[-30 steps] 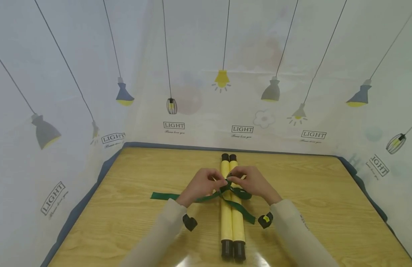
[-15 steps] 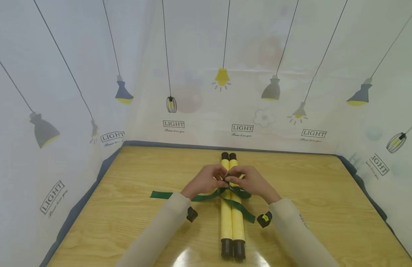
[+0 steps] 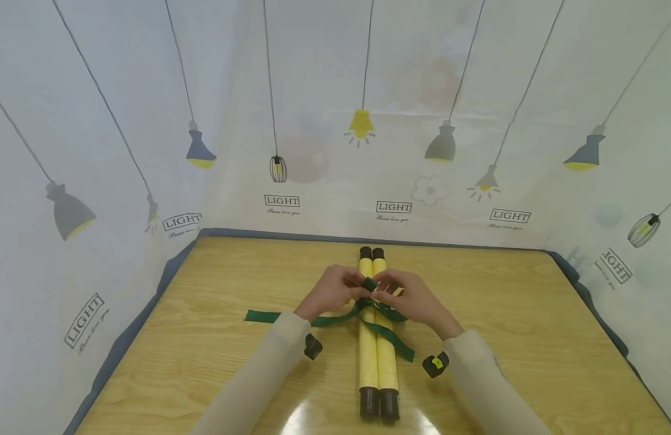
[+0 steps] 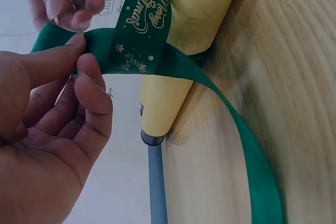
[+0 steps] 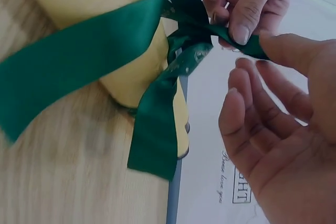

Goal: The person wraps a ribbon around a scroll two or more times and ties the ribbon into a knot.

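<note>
Two pale yellow tubes with dark end caps lie side by side on the table. Around their middle goes a green ribbon, printed "Merry Christmas" in the left wrist view. It crosses itself on top, with loose tails to left and right. My left hand pinches a folded part of the ribbon between thumb and forefinger, above the tubes. The right hand is beside it, its thumb by the ribbon's tip and its other fingers spread apart below. Whether that thumb touches the ribbon I cannot tell.
The wood-grain table has a blue-grey edging along its back and sides. Behind it hangs a pale sheet printed with lamps. A dark wrist device sits at each cuff.
The right fingers have loosened and spread from the ribbon, and a green fold now shows between the hands. The left hand has shifted slightly forward. The tubes lie as before.
</note>
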Available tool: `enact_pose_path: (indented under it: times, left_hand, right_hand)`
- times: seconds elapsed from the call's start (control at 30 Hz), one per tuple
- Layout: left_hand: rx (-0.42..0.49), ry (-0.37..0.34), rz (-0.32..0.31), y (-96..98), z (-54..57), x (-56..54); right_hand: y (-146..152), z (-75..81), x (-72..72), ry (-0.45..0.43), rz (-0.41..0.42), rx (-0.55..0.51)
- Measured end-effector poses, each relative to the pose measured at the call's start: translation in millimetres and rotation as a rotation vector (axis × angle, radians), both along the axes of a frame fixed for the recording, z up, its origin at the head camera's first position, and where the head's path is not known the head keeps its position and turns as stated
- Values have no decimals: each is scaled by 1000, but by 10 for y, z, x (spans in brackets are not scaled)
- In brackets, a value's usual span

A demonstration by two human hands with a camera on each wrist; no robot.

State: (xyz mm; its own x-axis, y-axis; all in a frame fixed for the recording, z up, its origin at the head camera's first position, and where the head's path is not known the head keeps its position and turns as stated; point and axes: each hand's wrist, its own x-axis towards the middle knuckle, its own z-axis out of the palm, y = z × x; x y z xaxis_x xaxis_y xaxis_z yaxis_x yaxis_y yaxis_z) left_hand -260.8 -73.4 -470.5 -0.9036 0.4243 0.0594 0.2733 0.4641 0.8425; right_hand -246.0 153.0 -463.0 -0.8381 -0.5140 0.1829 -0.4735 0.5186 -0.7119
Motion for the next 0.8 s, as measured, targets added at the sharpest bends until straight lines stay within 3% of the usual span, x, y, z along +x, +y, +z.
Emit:
enact_pose_path:
  times: [0.17, 0.37, 0.47, 0.6, 0.8]
  left_hand:
    - [28, -26, 45, -33, -18, -2]
    - [49, -85, 88, -72, -40, 3]
    - [52, -95, 101, -82, -52, -3]
    - [58, -101, 111, -80, -54, -7]
    - [73, -91, 105, -68, -74, -18]
  right_hand:
    - [147, -19, 123, 7, 9, 68]
    - [256, -63, 320, -116, 41, 200]
    - [234, -123, 405, -164, 8, 249]
    - [220, -189, 462, -165, -3, 228]
    - [330, -258, 492, -123, 85, 146]
